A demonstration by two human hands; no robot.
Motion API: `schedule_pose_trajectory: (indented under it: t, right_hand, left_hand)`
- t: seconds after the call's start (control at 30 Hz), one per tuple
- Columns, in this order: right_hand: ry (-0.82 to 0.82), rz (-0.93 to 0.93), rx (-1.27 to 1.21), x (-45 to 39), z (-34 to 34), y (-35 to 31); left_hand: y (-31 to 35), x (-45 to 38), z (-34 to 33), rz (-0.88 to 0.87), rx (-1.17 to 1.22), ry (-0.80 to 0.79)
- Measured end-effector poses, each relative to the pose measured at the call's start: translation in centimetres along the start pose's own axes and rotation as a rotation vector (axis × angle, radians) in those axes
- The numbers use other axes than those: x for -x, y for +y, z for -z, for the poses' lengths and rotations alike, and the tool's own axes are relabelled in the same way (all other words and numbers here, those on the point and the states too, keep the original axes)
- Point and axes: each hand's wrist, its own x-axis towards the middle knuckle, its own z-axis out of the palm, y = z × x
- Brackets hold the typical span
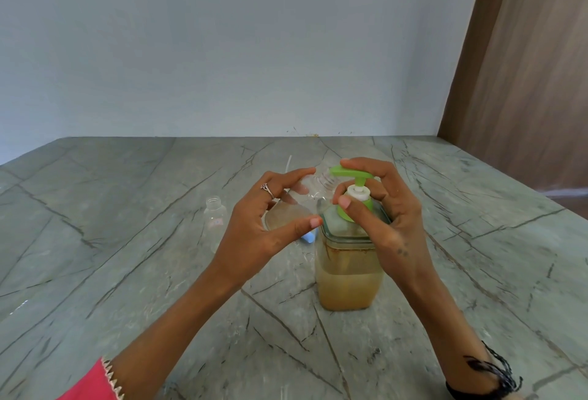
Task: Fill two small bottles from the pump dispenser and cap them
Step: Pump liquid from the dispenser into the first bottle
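A square glass pump dispenser point(348, 275), about half full of amber liquid, stands mid-table under a green pump head point(350, 173). My right hand point(381, 205) curls round that pump head, fingers over its top and thumb in front of the collar. My left hand point(270, 218) grips a small clear bottle point(313, 191), tilted with its threaded neck right at the green spout. A little yellowish liquid lies in the bottle. A second small clear bottle point(216, 221) stands upright and uncapped to the left. A light blue cap point(309, 236) lies half hidden behind my left hand.
The grey veined stone table point(127, 272) runs back to a pale wall. A thin white tube point(288, 164) lies behind my left hand. A brown wooden panel point(525, 81) rises at the right edge.
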Motion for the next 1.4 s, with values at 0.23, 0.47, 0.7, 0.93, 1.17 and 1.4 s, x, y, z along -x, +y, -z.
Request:
schedule_pose_trajectory:
  t: [0.23,0.47,0.7,0.93,1.17,1.4]
  right_hand:
    - [0.019,-0.01,-0.023,-0.1,0.0,0.2]
    - [0.062,-0.054,-0.056,-0.4,-0.1,-0.1]
    - [0.05,-0.029,-0.005,-0.4,-0.2,-0.1]
    - [-0.017,0.016,-0.014,0.1,0.1,0.2]
    - [-0.134,-0.002,0.063,0.6,1.0,0.1]
    - [0.015,-0.01,0.004,0.1,0.2,0.3]
  left_hand:
    - [0.1,0.0,0.1,0.002,0.004,-0.007]
    - [0.1,0.1,-0.1,-0.007,-0.004,-0.019]
    - [0.0,0.1,-0.1,-0.006,-0.009,-0.017]
    - [0.1,0.1,-0.1,0.015,0.019,-0.01]
    - [0.2,0.1,-0.1,0.031,0.028,-0.017]
    - [0.2,0.1,-0.1,0.028,0.035,-0.018]
